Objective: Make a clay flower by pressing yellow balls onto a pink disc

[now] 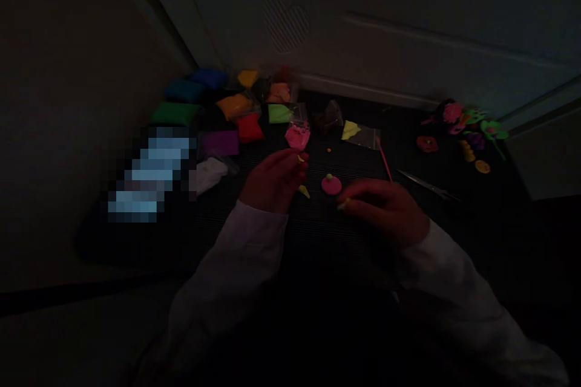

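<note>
The scene is very dark. My left hand (275, 179) is closed, with a small piece of yellow clay (300, 158) pinched at the fingertips. Thumb and fingers of my right hand (390, 210) pinch another pale yellow bit of clay (344, 204). Between the hands, a flat pink clay disc (332, 186) lies on the dark table, topped by a little yellow-green ball (329, 176). A pointed yellow clay piece (304, 192) rests just right of my left hand. Beyond the disc sits a tiny orange dot of clay (329, 150).
Bags of coloured clay, including a red bag (249, 127) and a yellow bag (361, 134), lie along the back and left. A pink stick tool (384, 159) and scissors (429, 184) are at the right, before finished clay flowers (454, 113). A blurred-out bright patch (154, 172) covers the left.
</note>
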Available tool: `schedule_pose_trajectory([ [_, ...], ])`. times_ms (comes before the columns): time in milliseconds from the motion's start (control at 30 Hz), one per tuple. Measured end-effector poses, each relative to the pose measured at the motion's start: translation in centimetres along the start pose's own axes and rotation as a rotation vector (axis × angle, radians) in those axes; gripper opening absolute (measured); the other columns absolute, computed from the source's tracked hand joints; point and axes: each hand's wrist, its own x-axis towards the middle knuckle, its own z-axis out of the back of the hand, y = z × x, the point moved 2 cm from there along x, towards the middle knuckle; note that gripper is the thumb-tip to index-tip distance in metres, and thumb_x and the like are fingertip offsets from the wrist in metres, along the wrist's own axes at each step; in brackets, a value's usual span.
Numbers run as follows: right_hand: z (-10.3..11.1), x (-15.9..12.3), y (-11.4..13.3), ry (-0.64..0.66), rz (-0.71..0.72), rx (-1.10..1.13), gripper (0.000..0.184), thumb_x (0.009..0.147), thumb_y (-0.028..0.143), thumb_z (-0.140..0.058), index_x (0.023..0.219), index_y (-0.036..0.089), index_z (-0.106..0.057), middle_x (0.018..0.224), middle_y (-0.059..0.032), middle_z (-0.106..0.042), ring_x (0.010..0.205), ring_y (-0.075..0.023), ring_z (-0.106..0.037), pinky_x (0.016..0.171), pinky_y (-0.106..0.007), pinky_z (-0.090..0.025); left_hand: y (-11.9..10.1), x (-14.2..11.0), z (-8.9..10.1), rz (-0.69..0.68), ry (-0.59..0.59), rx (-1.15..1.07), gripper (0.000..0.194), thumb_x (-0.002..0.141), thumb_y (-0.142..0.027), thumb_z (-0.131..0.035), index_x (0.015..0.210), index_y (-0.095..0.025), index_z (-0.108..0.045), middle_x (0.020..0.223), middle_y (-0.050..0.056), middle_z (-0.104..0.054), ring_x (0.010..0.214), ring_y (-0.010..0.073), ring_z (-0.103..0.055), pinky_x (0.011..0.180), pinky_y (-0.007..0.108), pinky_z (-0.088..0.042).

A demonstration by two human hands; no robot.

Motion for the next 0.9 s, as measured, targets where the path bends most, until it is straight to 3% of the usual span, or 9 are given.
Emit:
schedule_pose_trajectory([
  [100, -1.2, 1.1, -0.9, -0.175, 0.109, -0.544, 0.023, 0.079, 0.031, -0.048, 0.094, 0.020, -0.062, 0.091, -0.0043, -0.064, 0.084, -0.0143, -0.053, 0.076, -0.032, -0.037, -0.2, 0.5, 0.5, -0.062, -0.021, -0.153, 0.011, 0.072, -0.008, -0.052, 0.072, -0.012, -0.062, 0.072, 0.001, -0.065, 0.065, 0.0045, -0.061, 0.057, 0.010, -0.048],
  [167, -2.2, 1.8, -1.4, -0.183, 0.171, -0.819, 0.026, 0.082, 0.033, -0.043, 0.098, 0.023, -0.061, 0.091, -0.0030, -0.064, 0.084, -0.0160, -0.051, 0.075, -0.035, -0.032, -0.2, 0.7, 0.8, -0.079, -0.005, -0.195, 0.013, 0.073, -0.008, -0.050, 0.075, -0.012, -0.063, 0.075, 0.002, -0.066, 0.066, 0.0040, -0.061, 0.058, 0.009, -0.048],
  [267, -3.2, 2.3, -1.7, -0.174, 0.194, -1.028, 0.027, 0.084, 0.035, -0.038, 0.098, 0.028, -0.060, 0.089, -0.0001, -0.064, 0.083, -0.0166, -0.048, 0.072, -0.036, -0.027, 0.0, 0.9, 0.9, -0.077, 0.046, -0.195, 0.013, 0.073, -0.008, -0.052, 0.077, -0.013, -0.064, 0.077, 0.002, -0.066, 0.065, 0.0034, -0.061, 0.057, 0.008, -0.048],
  [533, -4.3, 2.7, -1.9, -0.085, 0.127, -1.132, 0.023, 0.083, 0.037, -0.039, 0.090, 0.028, -0.060, 0.086, 0.0022, -0.062, 0.084, -0.0162, -0.044, 0.074, -0.037, -0.020, 0.0, 0.6, 0.9, -0.064, 0.009, -0.145, 0.012, 0.068, -0.008, -0.057, 0.070, -0.017, -0.064, 0.067, -0.001, -0.066, 0.052, 0.0037, -0.058, 0.047, 0.010, -0.047],
  [900, -4.4, 2.6, -2.0, -0.074, 0.151, -1.165, 0.024, 0.085, 0.035, -0.037, 0.090, 0.029, -0.059, 0.086, 0.0034, -0.063, 0.082, -0.0147, -0.043, 0.073, -0.037, -0.018, 0.0, 0.2, 0.7, -0.029, -0.004, -0.057, 0.019, 0.059, -0.003, -0.061, 0.073, -0.015, -0.064, 0.072, -0.001, -0.065, 0.057, 0.0029, -0.058, 0.053, 0.011, -0.047],
])
